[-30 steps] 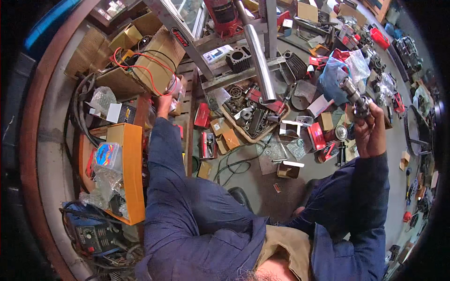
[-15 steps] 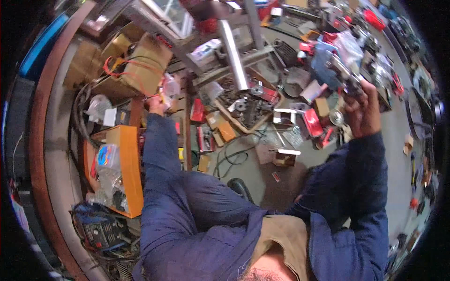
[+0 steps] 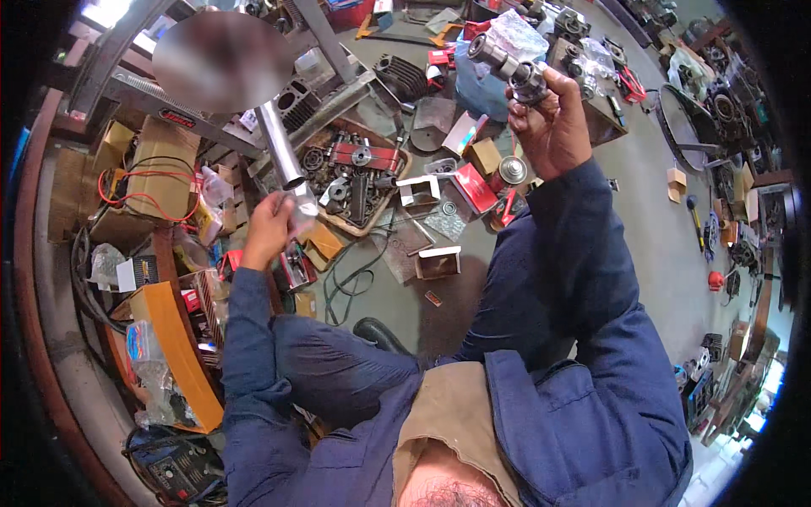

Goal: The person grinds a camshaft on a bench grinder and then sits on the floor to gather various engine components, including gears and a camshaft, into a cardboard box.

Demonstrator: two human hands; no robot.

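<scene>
Raised at the right, my right hand (image 3: 556, 122) grips a metal camshaft (image 3: 508, 68) with round, bearing-like ends, its fingers closed on the near end. My left hand (image 3: 269, 230) is closed around a small clear plastic bag (image 3: 302, 211), whose contents I cannot make out. Just above that bag hangs the lower end of a shiny steel tube (image 3: 279, 145). Beyond the left hand lies a tray (image 3: 404, 188) full of greasy metal parts, with a red metal piece (image 3: 365, 156) among them.
A steel press frame (image 3: 190, 122) stands at the far left beside cardboard boxes (image 3: 160, 169). An orange drawer (image 3: 182, 355) of bagged parts sits at my left, near a welding machine (image 3: 177, 473). Opened small boxes (image 3: 438, 262), a spray can (image 3: 511, 171) and a finned cylinder (image 3: 401, 78) lie about the floor.
My left hand has come back from beside the cardboard boxes to below the steel tube, bringing the clear bag. My right hand still holds the camshaft, and the whole view has turned rightward.
</scene>
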